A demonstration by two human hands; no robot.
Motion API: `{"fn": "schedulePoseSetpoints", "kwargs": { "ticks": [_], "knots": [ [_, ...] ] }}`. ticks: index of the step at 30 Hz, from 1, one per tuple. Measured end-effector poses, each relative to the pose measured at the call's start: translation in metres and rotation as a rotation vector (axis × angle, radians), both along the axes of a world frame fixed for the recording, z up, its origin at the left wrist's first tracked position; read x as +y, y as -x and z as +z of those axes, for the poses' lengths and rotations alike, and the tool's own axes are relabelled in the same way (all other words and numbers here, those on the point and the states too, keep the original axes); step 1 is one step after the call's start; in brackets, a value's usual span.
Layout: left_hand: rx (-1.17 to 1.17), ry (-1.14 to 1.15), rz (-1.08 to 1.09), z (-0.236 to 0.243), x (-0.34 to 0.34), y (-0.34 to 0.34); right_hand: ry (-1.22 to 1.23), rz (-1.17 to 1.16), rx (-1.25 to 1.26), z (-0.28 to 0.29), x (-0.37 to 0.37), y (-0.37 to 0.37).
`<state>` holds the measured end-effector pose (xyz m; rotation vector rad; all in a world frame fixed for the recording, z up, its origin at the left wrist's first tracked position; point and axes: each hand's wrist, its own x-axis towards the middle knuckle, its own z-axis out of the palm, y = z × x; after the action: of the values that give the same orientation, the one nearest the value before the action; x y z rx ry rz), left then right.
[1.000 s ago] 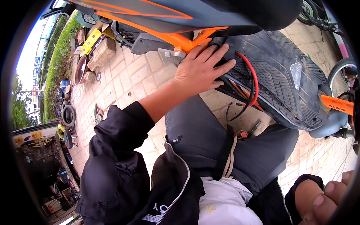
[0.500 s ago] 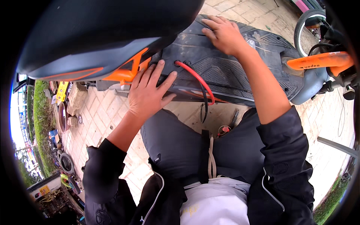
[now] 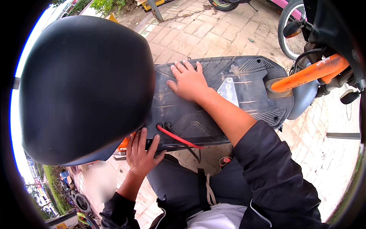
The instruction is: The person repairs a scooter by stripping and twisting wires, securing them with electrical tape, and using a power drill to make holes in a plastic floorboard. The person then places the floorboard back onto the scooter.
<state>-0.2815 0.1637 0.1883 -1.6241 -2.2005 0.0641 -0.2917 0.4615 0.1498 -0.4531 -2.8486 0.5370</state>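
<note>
A scooter's black textured footboard spans the middle of the view, between a large black seat on the left and an orange steering column on the right. My right hand lies open on the footboard's far part, fingers spread toward the far edge. My left hand is open too, its fingertips at the near edge of the footboard beside the seat base and an orange frame part. Right of it, a red cable and a black cable come out of holes in the footboard and hang over its near edge.
Beyond the scooter, a white-rimmed wheel and a grey post with a chain stand on the paving. A red round object lies between my legs. Tyres lie at lower left, a grey bar at right.
The view has shifted, showing more of the seat top and far paving. My right hand has moved slightly toward the seat across the footboard; my left hand stays by the near edge.
</note>
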Motion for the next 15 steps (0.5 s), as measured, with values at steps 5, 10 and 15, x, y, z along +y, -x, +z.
{"fn": "schedulePoseSetpoints", "kwargs": {
  "ticks": [5,10,15],
  "knots": [
    [-0.004,-0.008,-0.036,-0.0007,0.0029,-0.0007,0.041,0.022,0.003,-0.0006,0.0066,-0.0030],
    [-0.007,-0.010,-0.046,0.0001,0.0038,-0.0005,0.067,0.044,-0.042,0.0038,0.0065,-0.0017],
    [-0.011,-0.043,-0.036,0.0036,0.0031,0.0023,0.029,0.063,-0.058,0.0019,-0.0003,0.0047]
  ]
}}
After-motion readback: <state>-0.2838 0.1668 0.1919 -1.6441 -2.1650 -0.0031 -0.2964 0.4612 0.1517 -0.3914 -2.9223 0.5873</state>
